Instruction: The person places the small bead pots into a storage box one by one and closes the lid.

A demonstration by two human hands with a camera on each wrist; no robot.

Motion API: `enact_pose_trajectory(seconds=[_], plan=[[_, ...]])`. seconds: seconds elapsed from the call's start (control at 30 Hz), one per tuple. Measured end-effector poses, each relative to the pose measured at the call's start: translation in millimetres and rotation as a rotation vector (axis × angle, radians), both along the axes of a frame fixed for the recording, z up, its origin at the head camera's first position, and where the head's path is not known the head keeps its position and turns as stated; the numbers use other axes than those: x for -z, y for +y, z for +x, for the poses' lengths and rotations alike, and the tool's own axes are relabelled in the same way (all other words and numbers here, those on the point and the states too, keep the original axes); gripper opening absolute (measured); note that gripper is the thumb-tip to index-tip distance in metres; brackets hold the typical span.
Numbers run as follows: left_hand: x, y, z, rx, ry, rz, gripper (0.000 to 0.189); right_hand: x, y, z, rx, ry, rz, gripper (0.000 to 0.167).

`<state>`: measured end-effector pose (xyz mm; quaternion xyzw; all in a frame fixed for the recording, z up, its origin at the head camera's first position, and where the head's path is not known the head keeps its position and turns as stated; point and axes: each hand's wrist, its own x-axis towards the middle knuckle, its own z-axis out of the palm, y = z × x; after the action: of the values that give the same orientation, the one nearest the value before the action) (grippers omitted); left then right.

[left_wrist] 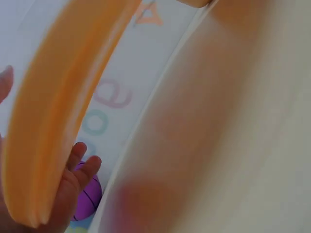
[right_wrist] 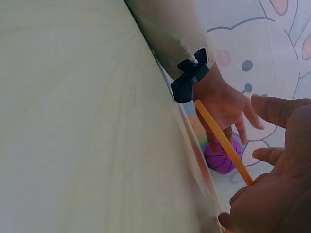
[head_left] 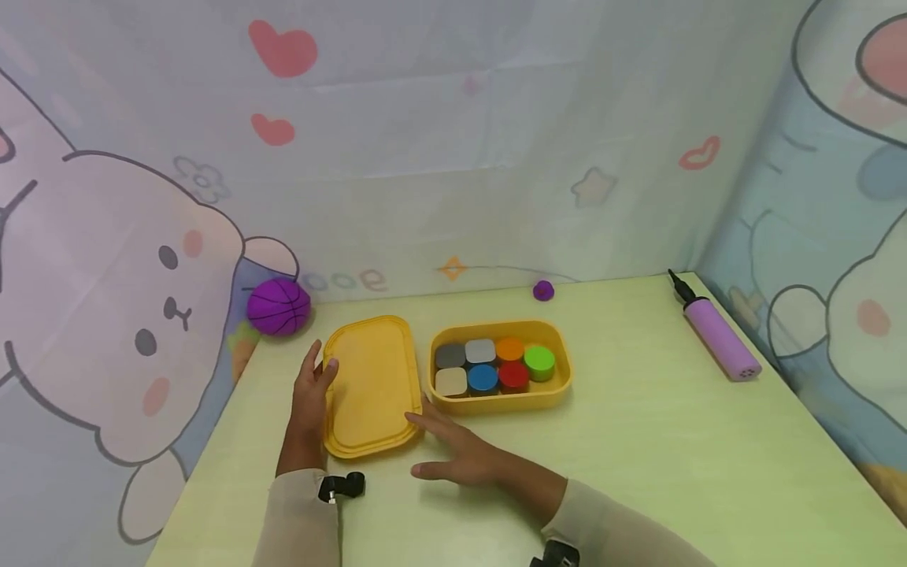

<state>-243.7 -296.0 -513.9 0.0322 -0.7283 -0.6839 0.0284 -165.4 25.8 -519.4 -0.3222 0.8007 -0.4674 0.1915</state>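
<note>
A yellow lid (head_left: 372, 386) with a stepped rim is between my two hands, seen flat from the head view and edge-on in both wrist views. My left hand (head_left: 309, 402) is at its left edge, the thumb over the rim and the other fingers loosely extended. At the lid's lower right corner, my right hand (head_left: 460, 453) touches it with spread fingers, the thumb held away. Just right of the lid stands a yellow box (head_left: 510, 404) holding several round and square-topped pieces, among them a blue piece (head_left: 483, 379), a red piece (head_left: 513, 376) and a green piece (head_left: 540, 362).
A purple ball (head_left: 279, 306) with black lines lies at the table's back left corner. Near the back edge sits a small purple object (head_left: 543, 290). A lilac hand pump (head_left: 721, 339) with a black nozzle rests at the right. Printed cloth (head_left: 453, 157) hangs behind the table (head_left: 638, 425).
</note>
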Motion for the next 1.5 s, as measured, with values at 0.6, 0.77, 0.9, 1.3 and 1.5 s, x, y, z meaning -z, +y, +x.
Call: enact_pose_trajectory(seconds=[0.6, 0.77, 0.9, 1.3, 1.5], plan=[[-51.9, 40.1, 2.9, 0.062, 0.159, 0.089, 0.067, -33.1, 19, -0.3, 0.080, -0.002, -0.172, 0.090], [-54.7, 74.8, 2.1, 0.015, 0.153, 0.210, 0.067, -41.6, 36, -10.8, 0.131, -0.057, -0.329, 0.096], [-51.7, 103.6, 4.7, -0.060, 0.183, 0.297, 0.069, -49.1, 45, -21.4, 0.139, -0.082, -0.450, 0.105], [-54.7, 184.3, 19.5, -0.297, 0.230, 0.403, 0.067, -66.2, 67, -44.8, 0.243, -0.122, -0.687, 0.134], [-62.2, 183.4, 9.0, -0.225, 0.186, 0.311, 0.086, -79.4, 88, -54.8, 0.237, -0.171, -0.685, 0.135]])
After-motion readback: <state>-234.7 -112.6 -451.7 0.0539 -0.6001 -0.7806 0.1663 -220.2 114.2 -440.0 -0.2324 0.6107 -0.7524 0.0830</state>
